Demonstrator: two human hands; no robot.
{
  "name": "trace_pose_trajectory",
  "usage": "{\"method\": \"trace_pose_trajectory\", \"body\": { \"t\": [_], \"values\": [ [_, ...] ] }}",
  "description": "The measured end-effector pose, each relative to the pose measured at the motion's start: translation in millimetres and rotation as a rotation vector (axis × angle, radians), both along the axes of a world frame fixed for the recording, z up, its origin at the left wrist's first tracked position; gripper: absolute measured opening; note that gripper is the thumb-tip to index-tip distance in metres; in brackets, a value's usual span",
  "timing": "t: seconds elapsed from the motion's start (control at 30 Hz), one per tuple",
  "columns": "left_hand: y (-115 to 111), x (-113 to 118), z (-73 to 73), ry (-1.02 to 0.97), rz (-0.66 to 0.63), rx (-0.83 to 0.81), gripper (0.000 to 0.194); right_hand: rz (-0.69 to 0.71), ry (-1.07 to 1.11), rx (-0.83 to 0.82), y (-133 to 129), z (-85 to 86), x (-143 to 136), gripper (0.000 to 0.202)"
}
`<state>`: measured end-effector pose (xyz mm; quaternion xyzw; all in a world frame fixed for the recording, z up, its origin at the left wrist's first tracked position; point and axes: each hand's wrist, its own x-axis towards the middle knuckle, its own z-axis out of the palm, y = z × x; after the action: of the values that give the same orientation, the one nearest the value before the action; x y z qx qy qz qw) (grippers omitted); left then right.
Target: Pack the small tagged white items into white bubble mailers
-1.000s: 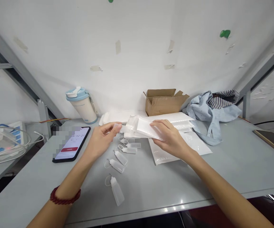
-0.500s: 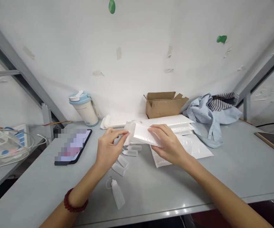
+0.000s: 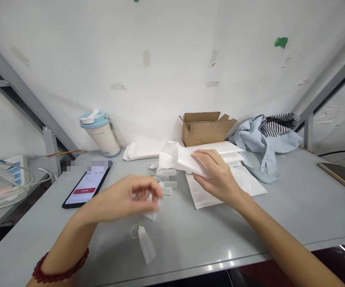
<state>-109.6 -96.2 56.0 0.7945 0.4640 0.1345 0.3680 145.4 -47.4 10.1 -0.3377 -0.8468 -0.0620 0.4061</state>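
Observation:
My right hand [image 3: 218,173] is closed on a white padded envelope [image 3: 187,159], holding it above the desk with its mouth end pointing left. My left hand [image 3: 127,199] is blurred by motion. Its fingers are curled, with a gap between thumb and forefinger and nothing visible in it. Under and beyond it lie several small translucent squeeze bottles [image 3: 168,184], some partly hidden by the hand. One squeeze bottle [image 3: 146,247] with a looped cap strap lies nearer the desk's front edge. Behind my right hand, more white padded envelopes [image 3: 200,193] lie on the desk.
A phone [image 3: 84,191] lies at left, with a blue-lidded cup [image 3: 102,135] behind it. An open cardboard box [image 3: 208,133] stands by the wall, beside a light blue cloth bag [image 3: 257,139]. Cables [image 3: 10,179] lie far left; another device [image 3: 342,177] is far right.
My left hand has let go of the envelope's end and moved down and towards me, over the bottles. My right hand still holds the envelope, whose mouth end now looks wider.

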Motion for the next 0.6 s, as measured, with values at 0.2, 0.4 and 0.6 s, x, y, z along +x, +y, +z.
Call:
{"method": "trace_pose_trajectory", "body": {
  "t": [0.2,0.4,0.6],
  "values": [
    [-14.1,14.5,-8.8,0.280,-0.492,-0.177,0.036,-0.004,0.016,-0.047,-0.1,0.5,-0.1,0.041],
    [-12.7,27.5,-18.2,0.340,-0.400,-0.158,0.033,0.000,0.018,-0.054,0.7,0.3,-0.5,0.040],
    [-5.3,10.6,-7.8,-0.433,0.038,0.184,0.012,-0.001,-0.002,-0.051,0.8,-0.2,-0.9,0.041]
  ]
}}
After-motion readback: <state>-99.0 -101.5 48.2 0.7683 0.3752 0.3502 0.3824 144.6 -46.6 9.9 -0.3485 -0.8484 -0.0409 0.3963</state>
